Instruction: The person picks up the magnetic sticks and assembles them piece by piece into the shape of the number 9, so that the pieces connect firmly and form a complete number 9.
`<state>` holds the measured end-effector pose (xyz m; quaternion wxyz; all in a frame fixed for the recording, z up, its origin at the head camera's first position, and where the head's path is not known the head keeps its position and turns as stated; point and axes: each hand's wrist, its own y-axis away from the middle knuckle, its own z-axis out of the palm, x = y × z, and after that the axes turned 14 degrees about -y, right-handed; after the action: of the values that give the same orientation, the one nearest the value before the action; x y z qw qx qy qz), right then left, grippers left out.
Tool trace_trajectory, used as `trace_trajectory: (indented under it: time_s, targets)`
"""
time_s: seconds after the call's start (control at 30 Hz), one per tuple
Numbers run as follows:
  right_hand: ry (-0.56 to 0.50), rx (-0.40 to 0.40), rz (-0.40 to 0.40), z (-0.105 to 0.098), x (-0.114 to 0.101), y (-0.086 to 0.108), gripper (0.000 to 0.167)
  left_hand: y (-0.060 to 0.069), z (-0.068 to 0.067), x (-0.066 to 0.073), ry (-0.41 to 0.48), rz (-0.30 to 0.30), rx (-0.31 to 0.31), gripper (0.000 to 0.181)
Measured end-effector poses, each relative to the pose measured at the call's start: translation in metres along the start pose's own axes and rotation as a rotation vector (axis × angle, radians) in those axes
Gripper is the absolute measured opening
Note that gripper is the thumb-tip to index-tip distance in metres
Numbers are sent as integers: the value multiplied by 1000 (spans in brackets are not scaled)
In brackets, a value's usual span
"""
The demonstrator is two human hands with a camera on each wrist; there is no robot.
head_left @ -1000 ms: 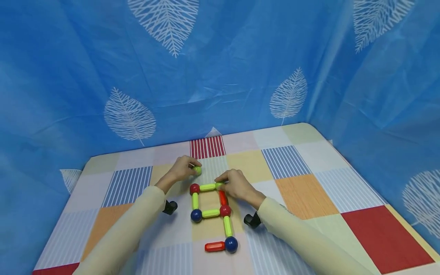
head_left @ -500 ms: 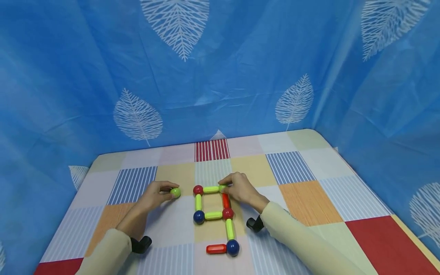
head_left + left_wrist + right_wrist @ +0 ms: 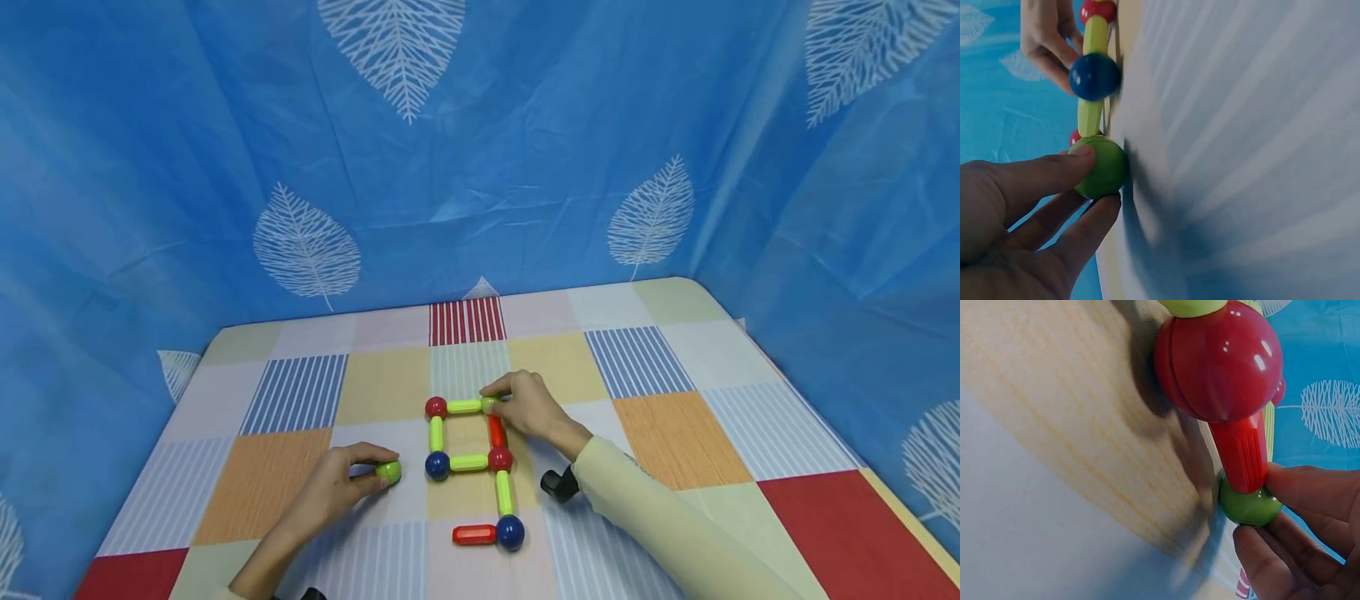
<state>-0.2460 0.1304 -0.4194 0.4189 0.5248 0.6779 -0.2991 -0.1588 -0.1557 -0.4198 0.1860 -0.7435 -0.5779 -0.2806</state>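
My left hand (image 3: 341,483) pinches a loose green ball (image 3: 388,472) between thumb and fingers, low over the cloth, left of the blue corner ball (image 3: 437,465) and apart from it. In the left wrist view the same green ball (image 3: 1104,167) shows close up. My right hand (image 3: 531,407) pinches the green corner ball (image 3: 1250,503) at the back right of a square of balls and rods. A red rod (image 3: 497,432) joins that ball to a red ball (image 3: 500,458). Another red ball (image 3: 436,407) marks the back left corner, with green rods on the other sides.
From the front right red ball a green rod (image 3: 504,493) runs toward me to a blue ball (image 3: 510,532). A red rod (image 3: 475,534) points left from it. Patchwork cloth (image 3: 667,433) covers the table; a blue leaf-print curtain (image 3: 480,167) hangs behind and at the sides.
My left hand has carried the green ball from behind the square, leftward and then toward me, to the square's left side. My right hand stays on the corner ball. The view has shifted slightly.
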Motion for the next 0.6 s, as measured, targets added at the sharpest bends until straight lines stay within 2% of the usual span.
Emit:
trace_trajectory:
  time_s: [0.1, 0.33, 0.6]
  targets:
    - [3, -2, 0, 0, 0, 0, 20, 9, 2, 4, 4, 10, -39, 26]
    - [4, 3, 12, -2, -1, -1, 20, 27, 9, 15, 85, 54, -140, 25]
    - [12, 1, 14, 0, -1, -1, 20, 39, 24, 26, 155, 62, -181, 26]
